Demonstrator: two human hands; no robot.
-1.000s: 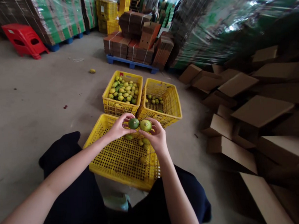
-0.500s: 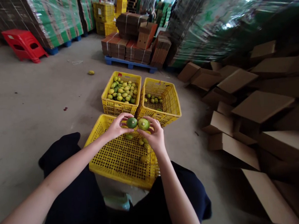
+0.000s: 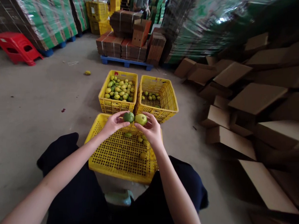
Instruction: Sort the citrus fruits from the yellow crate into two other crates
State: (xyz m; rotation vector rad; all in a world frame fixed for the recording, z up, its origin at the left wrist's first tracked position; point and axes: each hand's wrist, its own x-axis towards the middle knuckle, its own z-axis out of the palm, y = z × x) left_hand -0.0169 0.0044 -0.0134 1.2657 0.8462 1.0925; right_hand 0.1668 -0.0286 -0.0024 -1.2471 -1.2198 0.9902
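My left hand (image 3: 114, 123) grips a dark green lemon (image 3: 128, 117) between thumb and fingers. Close beside it, my right hand (image 3: 152, 129) holds a yellow-green lemon (image 3: 141, 119). Both fruits are raised over the far rim of the near yellow crate (image 3: 112, 160), which lies between my knees. Inside that crate are a green lemon (image 3: 128, 134) and several yellowish ones (image 3: 142, 155) toward its right side. Beyond stand two more yellow crates: the left crate (image 3: 109, 106) is heaped with yellow and green lemons, while the right crate (image 3: 172, 97) has several green lemons on its floor.
Cardboard boxes (image 3: 258, 97) are piled along the right. A blue pallet (image 3: 126, 62) bears flattened cartons behind the crates. One lemon (image 3: 87, 72) lies on the floor, and a red stool (image 3: 18, 48) stands at far left. A person (image 3: 141, 3) is in the background.
The view has shifted slightly. Both hands still hold the same two lemons, and the right-hand lemon has turned a little, its tip now facing more sideways.
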